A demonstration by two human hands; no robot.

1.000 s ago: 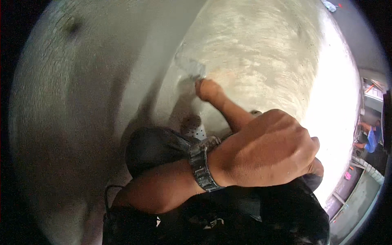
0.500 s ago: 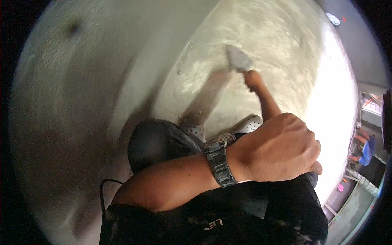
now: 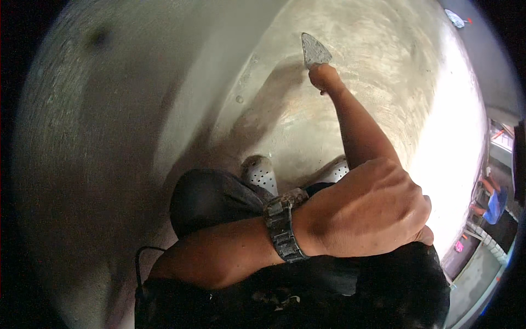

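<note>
My right hand [image 3: 323, 78] grips a trowel [image 3: 315, 52] with a pointed, cement-smeared blade, out at arm's length over pale, swirl-marked cement [image 3: 372, 71]. My left hand [image 3: 372, 211], with a chunky dark watch [image 3: 284, 233] on its wrist, lies curled across the front of my lap, its fingertips and whatever they grip hidden. Beneath my arms are my dark-clad knee [image 3: 205, 200] and two pale perforated clogs [image 3: 260, 175].
A smooth grey plastered surface [image 3: 98, 137], shadowed, fills the left side. A bright band runs down the right. Beyond it, a person in blue [image 3: 496, 203], a pink object [image 3: 459, 247] and pale pipes [image 3: 485, 238] show. A small light-coloured object [image 3: 455, 19] sits upper right.
The trowel in my right hand has swept rightward and then farther up the cement, with my arm now more outstretched. My left hand stays across my lap, shifting only slightly.
</note>
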